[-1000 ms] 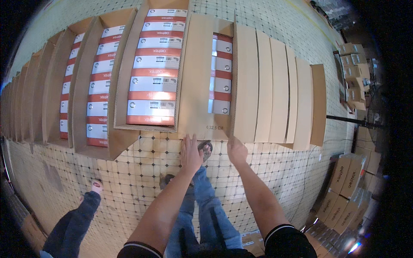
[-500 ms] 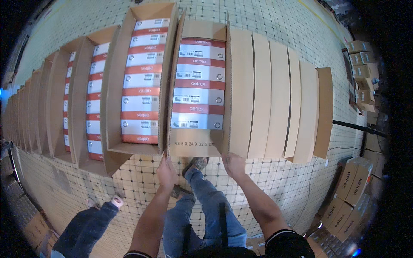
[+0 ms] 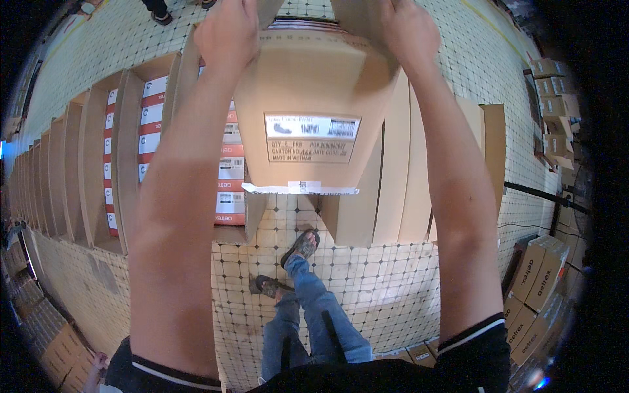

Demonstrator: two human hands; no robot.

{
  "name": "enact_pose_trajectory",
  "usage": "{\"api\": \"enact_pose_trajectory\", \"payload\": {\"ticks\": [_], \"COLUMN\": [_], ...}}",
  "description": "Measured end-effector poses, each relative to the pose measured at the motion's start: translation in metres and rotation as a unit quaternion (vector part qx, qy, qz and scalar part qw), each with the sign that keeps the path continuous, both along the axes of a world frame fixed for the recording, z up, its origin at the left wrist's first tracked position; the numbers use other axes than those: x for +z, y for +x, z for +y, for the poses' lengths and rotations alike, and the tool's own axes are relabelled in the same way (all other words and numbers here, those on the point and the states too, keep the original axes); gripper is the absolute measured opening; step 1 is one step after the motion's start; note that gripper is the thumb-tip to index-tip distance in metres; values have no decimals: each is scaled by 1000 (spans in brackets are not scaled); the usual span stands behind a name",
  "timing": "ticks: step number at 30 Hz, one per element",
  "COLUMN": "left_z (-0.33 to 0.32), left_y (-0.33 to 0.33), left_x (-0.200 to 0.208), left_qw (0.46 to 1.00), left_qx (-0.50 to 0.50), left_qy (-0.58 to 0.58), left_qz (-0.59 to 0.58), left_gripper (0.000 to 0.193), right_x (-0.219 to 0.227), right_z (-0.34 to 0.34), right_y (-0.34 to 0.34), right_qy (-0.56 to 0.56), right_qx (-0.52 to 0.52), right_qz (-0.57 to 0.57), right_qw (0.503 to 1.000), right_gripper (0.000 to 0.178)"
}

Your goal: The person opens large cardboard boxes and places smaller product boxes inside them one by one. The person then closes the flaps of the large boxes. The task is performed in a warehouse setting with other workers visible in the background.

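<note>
A large cardboard carton [image 3: 314,82] is raised close in front of me, above the row. Its end panel, with a printed white label [image 3: 312,128], faces me, and a torn white strip of tape [image 3: 301,188] runs along its bottom edge. My left hand [image 3: 229,36] is closed around the carton's upper left edge, and my right hand [image 3: 411,36] grips the upper right edge. Both sets of fingertips are partly hidden. The carton's flaps stand up between my hands, and only a narrow strip of its contents shows at the top.
To the left stand open cartons [image 3: 171,69] holding red-and-white shoe boxes [image 3: 152,114]. On the right are several cartons with plain brown tops [image 3: 419,177]. A person's feet [image 3: 162,18] show at the far left; another person's hand [image 3: 99,360] is at lower left. Stacked cartons [image 3: 534,275] line the right.
Both hands have risen, lifting the carton of shoe boxes out of its place in the row toward me. Floor tiles now show below it. The person at lower left has mostly moved out of view.
</note>
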State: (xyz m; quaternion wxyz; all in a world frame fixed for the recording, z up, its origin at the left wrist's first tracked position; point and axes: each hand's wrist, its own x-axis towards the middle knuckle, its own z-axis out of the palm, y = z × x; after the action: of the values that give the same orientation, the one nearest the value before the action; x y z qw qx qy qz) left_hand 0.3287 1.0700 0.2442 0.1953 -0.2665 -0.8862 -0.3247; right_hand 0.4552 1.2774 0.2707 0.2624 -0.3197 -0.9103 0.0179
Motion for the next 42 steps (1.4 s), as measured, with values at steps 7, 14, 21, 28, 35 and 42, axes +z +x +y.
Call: {"api": "enact_pose_trajectory", "payload": {"ticks": [7, 14, 21, 28, 35, 42], "left_z": [17, 15, 5, -15, -141, -146], "left_y": [-16, -16, -10, -2, 141, 172], "left_x": [16, 13, -4, -66, -165, -232], "left_qw": [999, 999, 1000, 996, 860, 831], "left_qx": [-5, -3, -1, -38, -131, -200], "left_qy": [37, 34, 6, -61, -280, -453], "left_qz": [7, 20, -18, -56, -406, -254], "left_gripper": [29, 30, 32, 28, 71, 93], "right_x": [9, -5, -17, -75, -224, -293], "right_z": [14, 15, 2, 2, -152, -230], "right_y": [-19, -20, -4, 21, 198, 214], "right_qy": [49, 51, 57, -87, -297, -343], "right_qx": [-15, -19, 11, 35, 14, -110], "right_qz": [26, 88, 79, -14, -211, -252], "right_qw": [998, 995, 995, 995, 931, 898], "right_gripper": [39, 35, 34, 40, 30, 62]}}
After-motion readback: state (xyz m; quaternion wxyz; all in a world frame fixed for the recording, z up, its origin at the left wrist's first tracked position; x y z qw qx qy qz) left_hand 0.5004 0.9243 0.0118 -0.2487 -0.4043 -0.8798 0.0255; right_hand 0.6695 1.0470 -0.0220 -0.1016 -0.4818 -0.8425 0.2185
